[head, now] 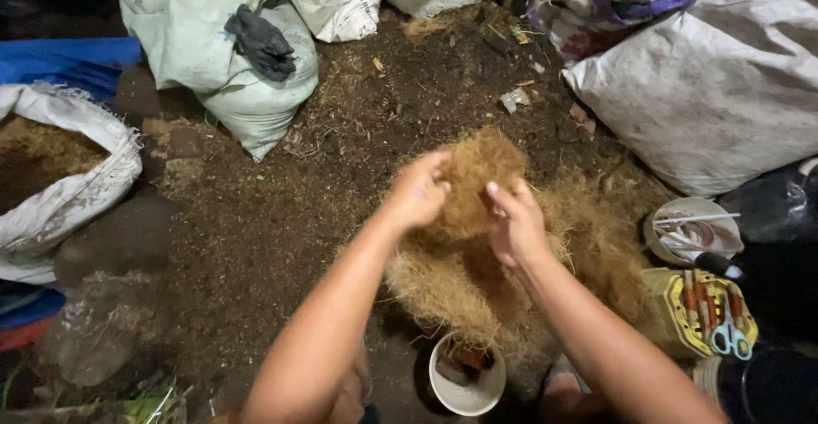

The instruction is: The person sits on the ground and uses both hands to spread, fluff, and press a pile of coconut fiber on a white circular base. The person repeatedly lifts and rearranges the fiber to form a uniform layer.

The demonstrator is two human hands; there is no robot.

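Both of my hands grip one clump of brown coconut fibre (474,177), raised above a larger heap of the same fibre (588,258) on the soil-covered ground. My left hand (417,192) pinches the clump's left side. On its right side, my right hand (515,224) has fingers curled into the fibre. Below the hands stands a small white pot (466,377), close to my knees, with a little dark matter inside.
Full woven sacks ring the spot: a pale green sack (221,49) with a dark glove (260,42) on it, an open sack of husk (51,177) at left, a large grey sack (724,92) at right. A yellow tray with scissors (731,337) and a white bowl (694,230) lie at right.
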